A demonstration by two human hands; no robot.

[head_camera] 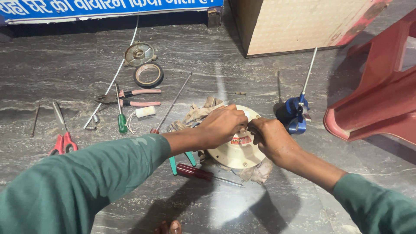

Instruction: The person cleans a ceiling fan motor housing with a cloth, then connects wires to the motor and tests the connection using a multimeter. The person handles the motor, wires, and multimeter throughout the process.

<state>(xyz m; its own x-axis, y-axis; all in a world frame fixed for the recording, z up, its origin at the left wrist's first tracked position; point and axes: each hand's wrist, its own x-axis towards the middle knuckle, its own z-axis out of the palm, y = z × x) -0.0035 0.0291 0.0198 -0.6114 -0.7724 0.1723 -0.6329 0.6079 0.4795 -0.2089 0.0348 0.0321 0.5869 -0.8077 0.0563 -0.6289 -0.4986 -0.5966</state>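
Near the middle of the frame both hands meet on a round cream-coloured metal motor cover (236, 151) with a red label, which lies flat on a crumpled beige rag (197, 113) spread over the grey marbled stone floor (65, 69). The left hand (223, 125), in a green sleeve, comes in from the lower left and rests curled on the upper left part of the disc, its fingers bent closed against the rim. The right hand (273, 138) comes in from the lower right and is pinched shut at the disc's upper edge, fingertips touching those of the left hand; what small part they pinch is hidden. Most of the disc shows below and between the two hands. Just below it lies a screwdriver with a dark red handle (195, 172), and green-handled pliers (182, 161) poke out from under the left wrist. To the right of the disc stands a blue oil can with a long thin spout (297, 113). In the left half of the frame lie pink-handled pliers (130, 97), a green-handled screwdriver (122, 121), red-handled scissors (63, 141) and, higher up, a black rubber ring (148, 75). A red plastic chair (381, 95) fills the right edge.
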